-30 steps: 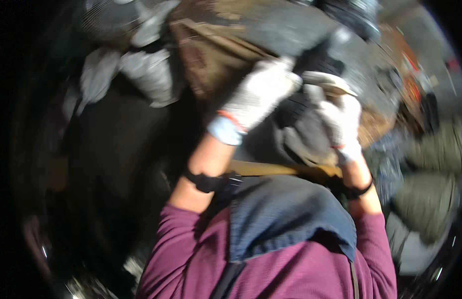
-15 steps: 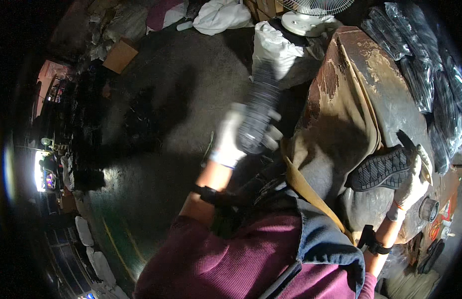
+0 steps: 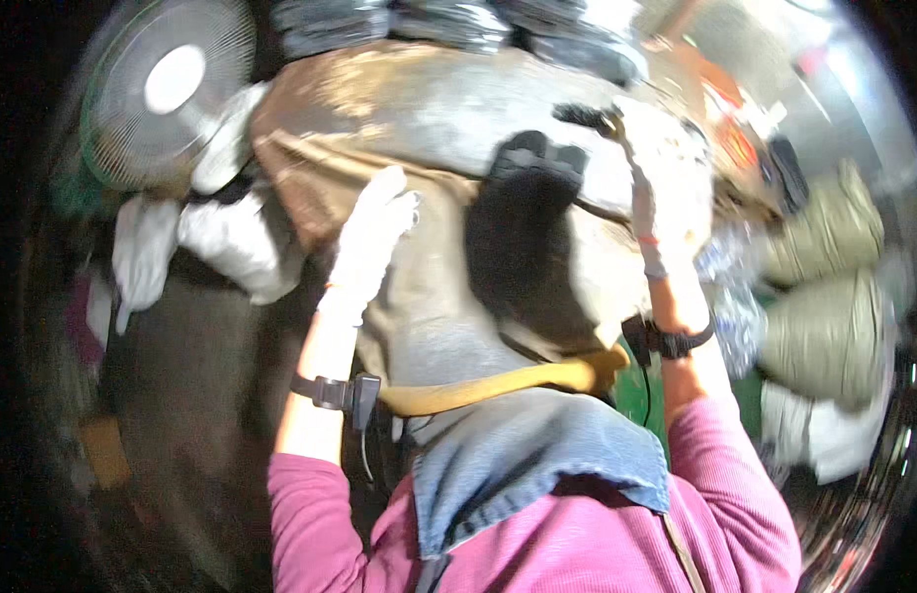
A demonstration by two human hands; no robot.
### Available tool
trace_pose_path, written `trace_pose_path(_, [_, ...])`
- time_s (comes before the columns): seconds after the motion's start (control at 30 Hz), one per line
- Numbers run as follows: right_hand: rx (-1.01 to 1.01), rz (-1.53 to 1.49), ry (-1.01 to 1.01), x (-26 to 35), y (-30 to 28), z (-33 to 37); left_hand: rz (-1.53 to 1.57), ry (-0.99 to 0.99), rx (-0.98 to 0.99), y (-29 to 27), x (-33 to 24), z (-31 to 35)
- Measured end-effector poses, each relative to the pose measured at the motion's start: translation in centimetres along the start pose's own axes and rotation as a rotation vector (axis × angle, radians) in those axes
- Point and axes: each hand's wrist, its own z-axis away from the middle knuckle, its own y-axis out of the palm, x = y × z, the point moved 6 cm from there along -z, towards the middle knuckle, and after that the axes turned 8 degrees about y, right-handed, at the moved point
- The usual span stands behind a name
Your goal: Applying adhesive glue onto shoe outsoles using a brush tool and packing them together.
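A worn, stained leather-like cover [image 3: 419,296] lies over the work surface before me. My left hand [image 3: 369,242], in a white glove, is over its left part, fingers stretched and thumb apart, with nothing visible in it. At the right, my white-gloved right hand [image 3: 676,173] is closed around a narrow tool [image 3: 582,117]; its dark end points left, and blur hides its exact kind. Between my hands is a black shape [image 3: 523,188] with two rounded lobes at the top; how much of it is shadow I cannot tell.
A yellow strip [image 3: 498,388] edges the surface by my waist. Plastic-wrapped dark bundles [image 3: 448,25] lie along the far side. A fan [image 3: 172,84] and white sacks [image 3: 236,242] stand at the left, olive sacks [image 3: 829,331] at the right.
My view has turned right, to face the covered surface. My left hand has come over it and no longer holds the ridged black sole. The sole in my right hand is gone from it.
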Motion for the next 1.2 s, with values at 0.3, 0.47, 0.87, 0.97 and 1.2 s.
trace_pose_path(0.3, [-0.274, 0.212, -0.177, -15.8, -5.9, -2.8, -1.279, 1.147, 1.097, 21.0, -1.4, -4.0])
trace_pose_path(0.47, [-0.018, -0.319, 0.336, -22.1, -1.6, -4.4, -1.38, 1.108, 1.42, 21.4, -2.8, -5.3])
trace_pose_path(0.87, [0.153, 0.371, -0.012, -25.2, 6.2, -4.2, -1.267, 1.465, 1.343, 20.9, -1.6, -6.8])
trace_pose_path(0.97, [0.156, 0.488, 0.093, -27.5, 6.1, -4.4, -1.291, 1.458, 1.358, 20.6, -2.5, -6.6])
trace_pose_path(1.2, [-0.045, -0.237, 0.546, -30.3, 6.0, -2.8, -1.395, 1.162, 1.115, 16.1, -9.1, -7.1])
